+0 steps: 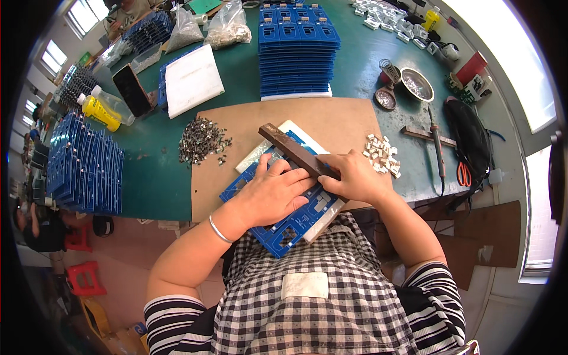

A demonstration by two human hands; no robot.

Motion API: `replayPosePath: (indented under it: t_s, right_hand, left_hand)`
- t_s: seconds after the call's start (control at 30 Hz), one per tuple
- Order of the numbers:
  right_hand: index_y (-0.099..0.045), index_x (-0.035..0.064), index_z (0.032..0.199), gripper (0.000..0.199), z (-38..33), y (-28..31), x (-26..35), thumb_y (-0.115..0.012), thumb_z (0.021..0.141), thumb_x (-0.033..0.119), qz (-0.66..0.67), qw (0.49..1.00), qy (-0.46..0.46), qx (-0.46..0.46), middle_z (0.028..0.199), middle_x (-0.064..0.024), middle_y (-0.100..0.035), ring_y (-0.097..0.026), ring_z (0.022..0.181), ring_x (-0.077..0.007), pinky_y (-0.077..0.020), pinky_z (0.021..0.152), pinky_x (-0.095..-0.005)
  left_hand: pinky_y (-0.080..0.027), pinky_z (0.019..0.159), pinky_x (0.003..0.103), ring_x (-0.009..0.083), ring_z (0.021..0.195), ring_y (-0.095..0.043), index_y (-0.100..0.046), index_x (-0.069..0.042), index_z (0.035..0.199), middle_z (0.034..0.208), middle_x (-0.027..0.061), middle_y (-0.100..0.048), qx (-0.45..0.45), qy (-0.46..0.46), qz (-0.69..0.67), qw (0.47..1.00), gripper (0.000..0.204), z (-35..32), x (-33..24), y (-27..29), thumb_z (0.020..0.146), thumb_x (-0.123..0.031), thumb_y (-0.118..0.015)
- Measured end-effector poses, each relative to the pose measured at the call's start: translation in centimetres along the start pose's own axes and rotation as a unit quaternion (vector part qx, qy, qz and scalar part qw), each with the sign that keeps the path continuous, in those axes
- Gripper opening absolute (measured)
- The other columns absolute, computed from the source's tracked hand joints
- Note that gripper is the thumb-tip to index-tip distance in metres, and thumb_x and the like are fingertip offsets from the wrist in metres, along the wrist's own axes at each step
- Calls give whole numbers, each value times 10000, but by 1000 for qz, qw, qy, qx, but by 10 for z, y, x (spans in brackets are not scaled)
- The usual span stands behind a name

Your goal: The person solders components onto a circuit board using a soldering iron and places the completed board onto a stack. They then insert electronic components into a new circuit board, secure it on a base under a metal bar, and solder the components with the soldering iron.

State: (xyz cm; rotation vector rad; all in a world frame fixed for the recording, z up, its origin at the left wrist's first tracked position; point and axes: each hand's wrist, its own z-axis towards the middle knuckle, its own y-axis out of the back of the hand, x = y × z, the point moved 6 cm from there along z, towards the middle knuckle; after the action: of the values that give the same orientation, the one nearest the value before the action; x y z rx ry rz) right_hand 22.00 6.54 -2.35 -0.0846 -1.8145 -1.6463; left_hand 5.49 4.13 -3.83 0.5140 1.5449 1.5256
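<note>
A blue circuit board panel (pixel 278 239) lies at a slant on a white foam slab (pixel 253 155), near the table's front edge. Across it rests a dark brown bar (pixel 291 147), running from upper left to lower right. My right hand (pixel 356 176) grips the bar's near right end between thumb and fingers. My left hand (pixel 263 198) lies on the panel with its fingers stretched out, the tips reaching the bar's side. Part of the panel is hidden under both hands and the bar.
Loose dark metal parts (pixel 203 141) lie left on the brown board (pixel 236 115), small white connectors (pixel 381 155) right. A tall stack of blue panels (pixel 299 65) stands behind. A soldering iron (pixel 436 145), a metal bowl (pixel 417 84) and a black pouch (pixel 470 133) sit right.
</note>
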Motion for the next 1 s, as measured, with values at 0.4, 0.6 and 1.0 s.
replayPosePath:
  t_s: [0.4, 0.6, 1.0]
  right_hand:
    - [-659, 50, 1231, 532, -8, -12, 6, -668, 810, 375, -107, 994, 27, -24, 881, -143, -724, -696, 778, -273, -449, 867, -384]
    - [-653, 54, 1236, 545, -13, -14, 19, -675, 811, 395, -182, 982, 26, -49, 876, -118, -721, -701, 758, -243, -429, 827, -360]
    - [-630, -5, 1246, 580, -14, -15, 26, -679, 801, 364, -211, 973, 60, -71, 809, -101, -708, -693, 713, -230, -433, 815, -359]
  left_hand:
    - [-222, 1117, 601, 311, 1155, -463, -649, -134, 1149, 1144, 86, -511, -54, -22, -89, 994, 280, -5, 5, 7, 883, -221, -664]
    - [-305, 1096, 579, 297, 1108, -505, -643, -116, 1073, 1124, 69, -530, -26, -11, -27, 999, 205, -3, -1, 9, 880, -181, -669]
    - [-369, 1078, 574, 260, 1251, -529, -651, -115, 1238, 1290, 59, -601, -44, 24, 34, 998, 391, -26, -20, 11, 853, -156, -700]
